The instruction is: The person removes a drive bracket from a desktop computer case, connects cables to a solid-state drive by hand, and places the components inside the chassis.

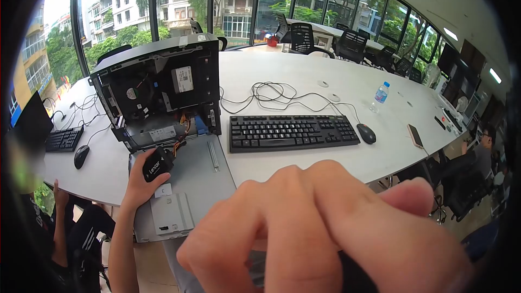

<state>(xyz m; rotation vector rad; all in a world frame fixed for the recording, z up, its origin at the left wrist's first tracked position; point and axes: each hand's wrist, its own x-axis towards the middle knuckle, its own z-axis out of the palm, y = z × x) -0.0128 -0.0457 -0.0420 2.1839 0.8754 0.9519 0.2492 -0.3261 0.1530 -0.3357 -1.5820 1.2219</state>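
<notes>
My left hand (142,187) is closed around a black Lexar drive (157,164), its label facing up, just in front of the opened computer case (157,89). Orange and black cables (178,144) from the case run down close to the drive. The case stands upright on the table, showing a fan, a metal-cased unit and a white label. Below it lies a grey metal panel (203,176). Very near the camera, my right hand (309,222) fills the lower middle with bent fingers. Its fingertips are out of sight, so anything it grips is hidden.
Right of the case lie a black keyboard (293,133), a mouse (366,133) and looped cables (271,95). A water bottle (381,96) and a phone (415,136) are further right. One person (59,228) sits at the left, another (480,154) at the right.
</notes>
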